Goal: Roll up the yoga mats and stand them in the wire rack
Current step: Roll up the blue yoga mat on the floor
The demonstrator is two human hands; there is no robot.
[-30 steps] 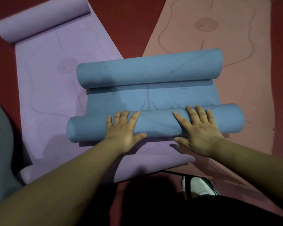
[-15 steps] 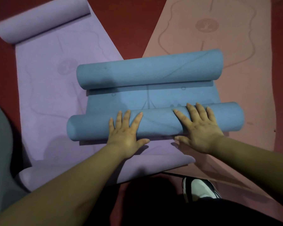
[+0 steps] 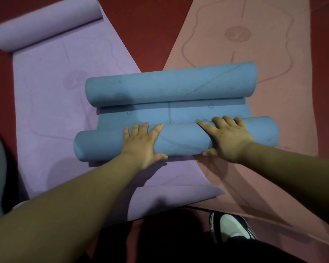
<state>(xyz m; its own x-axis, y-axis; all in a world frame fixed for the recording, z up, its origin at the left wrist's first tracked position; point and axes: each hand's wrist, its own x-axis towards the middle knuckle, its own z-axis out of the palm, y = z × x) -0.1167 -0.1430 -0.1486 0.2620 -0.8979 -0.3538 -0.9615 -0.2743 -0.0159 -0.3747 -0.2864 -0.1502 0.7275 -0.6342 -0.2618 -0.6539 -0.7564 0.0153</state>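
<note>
Rolled nearer its far roll than before, the blue mat (image 3: 179, 141) lies across the purple mat (image 3: 55, 111) and pink mat (image 3: 273, 73), both still to roll; your left hand (image 3: 141, 144) and right hand (image 3: 229, 138) press it with flat, spread fingers. No rack shows.

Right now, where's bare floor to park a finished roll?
Bare floor in the wedge between purple mat and pink mat; also a strip right of the pink mat. Centre is crowded: blue mat overlaps both, left hand and right hand on its near roll.
</note>
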